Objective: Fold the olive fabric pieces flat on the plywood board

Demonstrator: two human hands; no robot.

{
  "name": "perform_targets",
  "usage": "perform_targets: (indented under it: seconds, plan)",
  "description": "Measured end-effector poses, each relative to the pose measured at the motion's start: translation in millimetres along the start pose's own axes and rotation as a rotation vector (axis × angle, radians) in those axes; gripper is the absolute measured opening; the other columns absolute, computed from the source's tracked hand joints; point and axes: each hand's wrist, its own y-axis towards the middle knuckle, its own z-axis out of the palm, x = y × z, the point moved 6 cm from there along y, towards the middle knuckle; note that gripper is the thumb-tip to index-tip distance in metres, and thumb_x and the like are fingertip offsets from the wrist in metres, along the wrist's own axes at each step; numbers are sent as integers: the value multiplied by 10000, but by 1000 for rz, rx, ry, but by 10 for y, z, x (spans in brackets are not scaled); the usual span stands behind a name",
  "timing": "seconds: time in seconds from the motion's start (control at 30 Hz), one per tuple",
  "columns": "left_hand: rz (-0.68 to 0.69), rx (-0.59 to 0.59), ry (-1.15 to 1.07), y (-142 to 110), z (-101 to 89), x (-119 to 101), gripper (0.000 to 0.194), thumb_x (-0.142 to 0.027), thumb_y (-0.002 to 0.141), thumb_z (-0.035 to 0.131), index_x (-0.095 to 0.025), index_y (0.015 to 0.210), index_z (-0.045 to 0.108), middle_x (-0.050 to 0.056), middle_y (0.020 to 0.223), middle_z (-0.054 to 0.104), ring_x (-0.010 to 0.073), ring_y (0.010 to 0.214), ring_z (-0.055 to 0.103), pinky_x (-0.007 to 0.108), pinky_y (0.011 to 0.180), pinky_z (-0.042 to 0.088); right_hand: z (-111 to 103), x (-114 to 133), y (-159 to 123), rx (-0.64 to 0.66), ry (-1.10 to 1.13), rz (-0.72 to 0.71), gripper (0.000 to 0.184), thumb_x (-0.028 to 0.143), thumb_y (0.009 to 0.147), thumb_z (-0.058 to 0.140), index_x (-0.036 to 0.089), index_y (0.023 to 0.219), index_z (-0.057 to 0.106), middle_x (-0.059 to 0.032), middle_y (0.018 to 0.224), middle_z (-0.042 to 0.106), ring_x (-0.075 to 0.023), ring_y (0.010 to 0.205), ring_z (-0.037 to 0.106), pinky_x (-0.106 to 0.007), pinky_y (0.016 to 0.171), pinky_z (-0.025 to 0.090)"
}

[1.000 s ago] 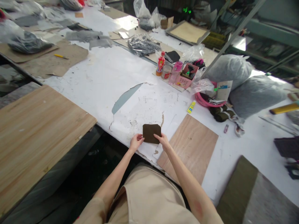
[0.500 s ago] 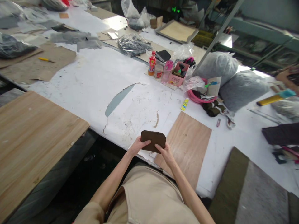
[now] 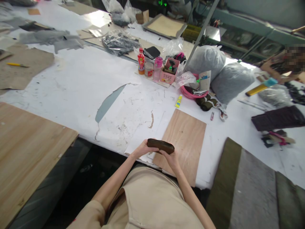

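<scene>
1. One big white paper-covered bench [image 3: 78,82], surface scuffed and torn, a grey strip showing through the tear at centre; the view has swung right since a second ago, so more of the right end shows.
2. Flat wood-grain board [image 3: 28,143] at near left, smooth, pale, rectangular.
3. Two grey stuffed bags [image 3: 232,81] far right, soft, rounded.
4. Thin plywood sheet [image 3: 184,140] near centre-right, matte, rectangular, just right of the hands.
5. Dark brown fabric piece [image 3: 160,146]: a second ago flat on the bench with clipped corners, now lifted off it and folded or tipped edge-on, seen as a narrow strip at the near bench edge. Looks soft, felt-like; handling has gone from laying flat to working it in the air.
6. Left hand [image 3: 142,149] closed on the piece's left end; right hand [image 3: 172,156] curled under its right end, both gripping.
7. Small yellow glue tube [image 3: 178,101], far of the plywood.
</scene>
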Motion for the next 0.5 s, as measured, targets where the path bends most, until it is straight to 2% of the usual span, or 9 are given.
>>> perform_targets:
  seconds: [0.1, 0.17, 0.27, 0.33, 0.5]
  plan:
    - [73, 107, 98, 116, 174, 45, 354, -294, 664, 758, -112, 959, 687, 44, 849, 689, 153, 771, 624, 258, 753, 486, -232, -86, -75, -74, -60, -72, 306, 359, 659, 754, 202, 883, 617, -26, 862, 674, -193, 803, 620, -340, 784, 508]
    - [84, 135, 157, 214, 265, 189, 395, -306, 638, 772, -119, 976, 687, 55, 902, 693, 176, 834, 623, 280, 802, 477, -364, -208, -128, -99, -66, -63, 306, 352, 644, 762, 202, 862, 609, -23, 857, 669, -190, 807, 618, -332, 779, 505]
    - [47, 121, 252, 331, 352, 509, 452, -328, 608, 782, -141, 1008, 685, 54, 905, 707, 201, 850, 631, 311, 821, 480, -487, -453, -191, -98, -23, 51, 366, 372, 639, 755, 198, 921, 601, -29, 875, 674, -194, 821, 624, -339, 775, 508]
    - [49, 92, 314, 363, 385, 673, 423, -348, 612, 774, -151, 979, 698, 57, 908, 712, 213, 851, 637, 323, 829, 482, -523, -561, -216, -89, 2, 84, 371, 375, 621, 763, 195, 903, 603, -30, 876, 676, -193, 823, 625, -340, 788, 504]
    - [59, 19, 352, 336, 439, 760, 348, -389, 657, 731, -166, 924, 719, 53, 911, 720, 228, 880, 642, 335, 858, 481, -549, -681, -214, -42, 58, 132, 379, 385, 585, 779, 190, 867, 617, -28, 870, 686, -186, 802, 631, -329, 774, 511]
